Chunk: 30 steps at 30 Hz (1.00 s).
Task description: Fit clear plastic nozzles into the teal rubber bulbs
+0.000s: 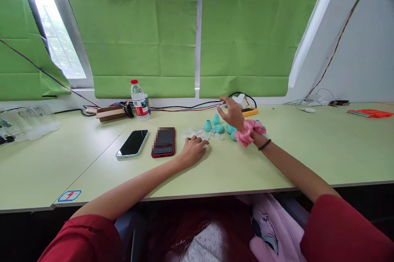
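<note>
My left hand (193,151) rests on the table, palm down with fingers loosely spread, at the near edge of a scatter of small clear-white pieces (200,134). Whether its fingertips touch a piece cannot be made out. Raised above the table, my right hand (233,113) has thumb and fingers apart with nothing visible between them. Beside and below it are several small turquoise pieces, among them a vase-shaped one (208,125) and another upright one (216,120). A rounded turquoise piece (219,128) lies close by. My right wrist and its pink scrunchie partly hide others.
Left of my left hand lie a red-cased phone (163,142) and a pale-cased phone (132,144). Farther back stand a red-capped water bottle (140,102) and an open cardboard box (113,113). Cables (184,108) run along the wall. An orange-red object (371,113) lies far right.
</note>
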Available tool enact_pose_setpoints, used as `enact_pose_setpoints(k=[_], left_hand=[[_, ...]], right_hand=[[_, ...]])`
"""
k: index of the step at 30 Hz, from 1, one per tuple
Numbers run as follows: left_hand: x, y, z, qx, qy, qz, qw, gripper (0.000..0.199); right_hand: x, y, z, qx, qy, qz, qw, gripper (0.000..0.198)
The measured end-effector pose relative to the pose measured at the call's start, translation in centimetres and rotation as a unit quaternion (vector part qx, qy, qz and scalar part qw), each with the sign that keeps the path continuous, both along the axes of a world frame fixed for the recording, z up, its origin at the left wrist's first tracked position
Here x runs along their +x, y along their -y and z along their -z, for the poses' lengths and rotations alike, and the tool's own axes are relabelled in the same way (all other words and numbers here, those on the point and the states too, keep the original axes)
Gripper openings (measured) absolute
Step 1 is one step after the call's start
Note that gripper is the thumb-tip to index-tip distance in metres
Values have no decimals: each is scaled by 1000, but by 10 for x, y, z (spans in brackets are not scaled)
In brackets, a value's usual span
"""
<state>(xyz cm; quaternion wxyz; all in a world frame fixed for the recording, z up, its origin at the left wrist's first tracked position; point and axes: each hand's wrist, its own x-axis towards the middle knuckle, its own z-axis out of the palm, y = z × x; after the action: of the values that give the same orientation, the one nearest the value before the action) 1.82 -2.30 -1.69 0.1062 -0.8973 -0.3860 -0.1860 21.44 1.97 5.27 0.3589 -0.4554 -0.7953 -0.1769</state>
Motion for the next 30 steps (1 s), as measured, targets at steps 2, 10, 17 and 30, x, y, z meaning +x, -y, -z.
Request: enact_pose_setpoints(k=[2,10,17,30], left_hand=[[0,-3,1,-1,11,-14,1000,27],[-4,-15,3,-31,29,5,999,32],[-6,-19,4,-20,55,70,996,25],[-12,-16,-3,37,45,-34,998,19]], right_hand=[[-9,19,19,58,-8,-50,997,24],[-44,39,58,-125,85,-172,973,30],[-29,21,66,-171,56,-173,968,15],[-27,20,68,-165,48,-177,969,34]])
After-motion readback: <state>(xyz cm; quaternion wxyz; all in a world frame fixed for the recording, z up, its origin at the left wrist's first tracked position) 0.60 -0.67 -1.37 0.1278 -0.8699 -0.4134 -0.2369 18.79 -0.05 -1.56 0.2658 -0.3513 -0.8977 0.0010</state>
